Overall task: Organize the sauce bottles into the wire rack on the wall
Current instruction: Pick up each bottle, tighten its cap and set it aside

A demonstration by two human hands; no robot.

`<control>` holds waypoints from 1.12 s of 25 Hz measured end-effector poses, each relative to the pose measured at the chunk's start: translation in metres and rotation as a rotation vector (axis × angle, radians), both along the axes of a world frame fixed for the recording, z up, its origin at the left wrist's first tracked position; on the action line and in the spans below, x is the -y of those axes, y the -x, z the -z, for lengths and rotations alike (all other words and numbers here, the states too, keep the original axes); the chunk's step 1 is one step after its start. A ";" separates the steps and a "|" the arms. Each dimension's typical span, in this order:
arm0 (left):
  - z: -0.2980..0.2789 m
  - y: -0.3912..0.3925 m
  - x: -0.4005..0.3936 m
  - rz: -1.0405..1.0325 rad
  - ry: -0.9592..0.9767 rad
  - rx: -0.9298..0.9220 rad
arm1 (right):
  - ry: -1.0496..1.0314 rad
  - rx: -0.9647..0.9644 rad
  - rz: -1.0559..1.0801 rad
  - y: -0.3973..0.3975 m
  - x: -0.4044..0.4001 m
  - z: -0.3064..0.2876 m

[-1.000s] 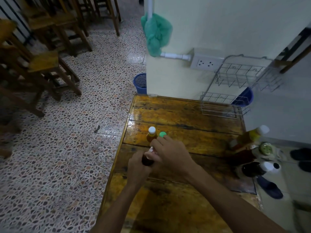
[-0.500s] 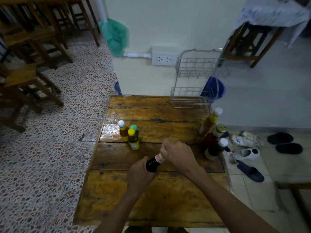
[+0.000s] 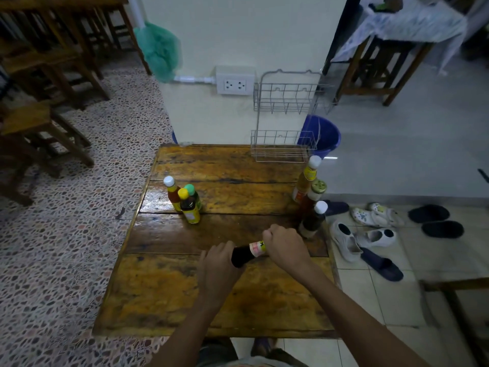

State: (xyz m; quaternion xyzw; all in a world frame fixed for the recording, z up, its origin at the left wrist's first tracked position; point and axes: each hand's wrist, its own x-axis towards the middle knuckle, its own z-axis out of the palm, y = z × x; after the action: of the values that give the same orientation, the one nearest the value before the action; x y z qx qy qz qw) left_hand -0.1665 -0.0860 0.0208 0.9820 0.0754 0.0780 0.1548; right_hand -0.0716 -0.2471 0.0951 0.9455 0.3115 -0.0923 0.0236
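1. A dark bottle is held tilted over the near half of the wooden table, its neck pointing right and slightly away from the person.
2. The left hand grips the bottle's lower body, fingers curled round it.
3. The right hand is clenched over the bottle's top, hiding the cap; a pale neck label shows just left of that fist.
4. The wire rack hangs on the wall past the table's far edge, with two baskets one above the other. No bottle stands in either basket.
5. Three bottles stand close together on the table's left side: one with a white cap, one with a yellow cap in front, and one with a green cap just behind it.
6. Three more stand in a row along the right edge: a tall yellow bottle farthest, a jar with a gold lid in the middle, and a dark bottle with a white cap nearest, just beyond the right hand.
7. A socket sits on the wall left of the rack, and a green bag hangs further left.
8. A blue bucket stands on the floor behind the rack's right side.
9. Shoes and sandals lie on the tiles to the right of the table.
10. Wooden chairs stand on the speckled floor to the left.
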 end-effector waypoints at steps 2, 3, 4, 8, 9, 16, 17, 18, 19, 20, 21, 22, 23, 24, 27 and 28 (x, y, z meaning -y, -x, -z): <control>0.000 -0.001 0.003 0.006 0.102 -0.028 | -0.182 0.009 0.095 -0.001 0.007 -0.004; -0.001 -0.004 0.003 -0.004 0.222 -0.041 | -0.307 -0.005 0.131 -0.001 0.012 -0.008; -0.002 -0.008 0.001 0.000 0.372 -0.078 | -0.400 -0.006 0.097 -0.002 0.017 -0.011; -0.012 -0.013 -0.006 0.128 0.570 -0.191 | -0.429 0.237 -0.233 -0.008 0.041 -0.019; -0.015 -0.015 -0.005 0.147 0.539 -0.204 | -0.413 0.270 -0.253 -0.011 0.044 -0.017; -0.022 -0.011 0.015 0.038 0.242 -0.129 | -0.438 0.131 -0.025 -0.009 0.044 -0.002; -0.022 -0.010 0.017 0.016 0.206 -0.120 | -0.440 0.083 0.032 -0.007 0.044 0.000; -0.021 -0.009 0.018 -0.001 0.165 -0.116 | -0.431 0.029 0.102 -0.006 0.042 0.002; -0.020 -0.010 0.020 -0.009 0.122 -0.118 | -0.386 -0.026 0.167 -0.005 0.041 0.003; -0.018 -0.010 0.021 -0.013 0.088 -0.125 | -0.316 -0.075 0.208 -0.005 0.040 0.003; -0.017 -0.010 0.023 -0.023 0.064 -0.133 | -0.247 -0.125 0.244 -0.006 0.040 0.000; -0.015 -0.009 0.025 -0.035 0.040 -0.131 | -0.217 -0.160 0.264 -0.007 0.040 -0.001; -0.014 -0.009 0.026 -0.046 0.022 -0.127 | -0.215 -0.177 0.264 -0.006 0.040 -0.003; -0.015 -0.009 0.028 -0.056 0.018 -0.122 | -0.204 -0.172 0.252 -0.006 0.040 -0.004; -0.017 -0.013 0.026 -0.062 0.105 -0.120 | -0.234 0.016 0.096 -0.003 0.041 -0.002; -0.018 -0.016 0.023 -0.036 0.161 -0.132 | -0.284 0.065 0.088 -0.003 0.042 -0.005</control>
State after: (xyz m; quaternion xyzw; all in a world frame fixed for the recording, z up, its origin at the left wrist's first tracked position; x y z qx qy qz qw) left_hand -0.1508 -0.1092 0.0387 0.9678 0.1090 0.0097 0.2267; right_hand -0.0684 -0.2891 0.0999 0.9545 0.2790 -0.0177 -0.1043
